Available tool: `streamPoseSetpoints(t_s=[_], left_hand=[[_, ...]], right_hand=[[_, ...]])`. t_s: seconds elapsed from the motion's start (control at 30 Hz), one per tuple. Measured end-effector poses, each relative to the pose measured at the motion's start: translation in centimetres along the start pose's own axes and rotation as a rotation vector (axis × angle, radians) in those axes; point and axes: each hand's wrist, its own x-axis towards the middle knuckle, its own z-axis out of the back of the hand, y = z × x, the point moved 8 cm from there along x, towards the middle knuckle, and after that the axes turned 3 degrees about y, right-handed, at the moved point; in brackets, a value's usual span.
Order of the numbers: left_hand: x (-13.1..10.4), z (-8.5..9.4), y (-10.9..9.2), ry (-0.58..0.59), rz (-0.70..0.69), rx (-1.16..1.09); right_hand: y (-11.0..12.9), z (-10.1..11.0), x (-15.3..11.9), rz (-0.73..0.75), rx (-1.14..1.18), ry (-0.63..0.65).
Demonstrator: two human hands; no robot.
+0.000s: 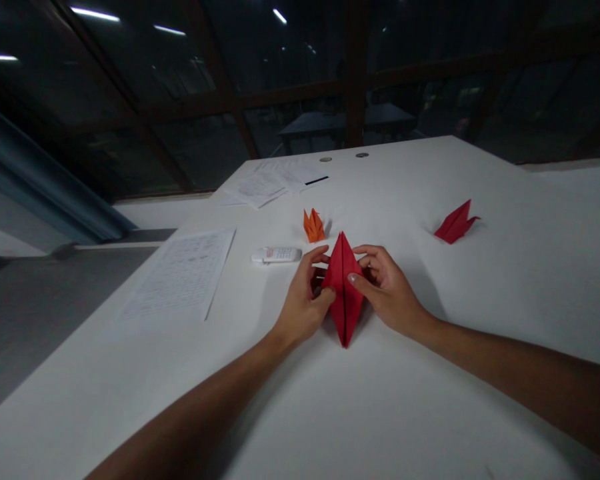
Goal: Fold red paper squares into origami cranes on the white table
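Between my two hands is a red sheet of paper folded into a long diamond [338, 293], with a dark slit running down its middle and its points facing away from me and toward me. My left hand [307, 293] grips its left side, thumb on top and fingers curled behind the edge. On the right side, my right hand [386, 287] presses its thumb on the upper face, fingers bent behind. Beyond the diamond stands a small orange origami figure [314, 227]. A red origami bird [457, 223] rests farther to the right.
A white remote-like device with buttons [276, 255] lies left of my hands. Printed sheets [180, 273] are on the left of the white table [380, 407], with more papers [265, 181] at the far end beside a black strip [317, 181]. Dark windows stand behind.
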Motion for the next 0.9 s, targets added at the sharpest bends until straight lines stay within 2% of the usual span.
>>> streamPoseSetpoints(t_s=[0.13, 0.53, 0.73, 0.9], left_hand=[[0.2, 0.3, 0.6, -0.030, 0.052, -0.060], [1.1, 0.7, 2.2, 0.014, 0.046, -0.322], [1.1, 1.2, 2.1, -0.043, 0.065, -0.405], [1.0, 1.2, 1.8, -0.043, 0.072, -0.407]], right_hand=[[0.0, 0.1, 0.0, 0.004, 0.010, 0.005], [-0.8, 0.4, 0.1, -0.047, -0.147, -0.008], [0.2, 0.6, -0.1, 0.004, -0.357, -0.061], [0.5, 0.4, -0.1, 0.005, -0.458, -0.066]])
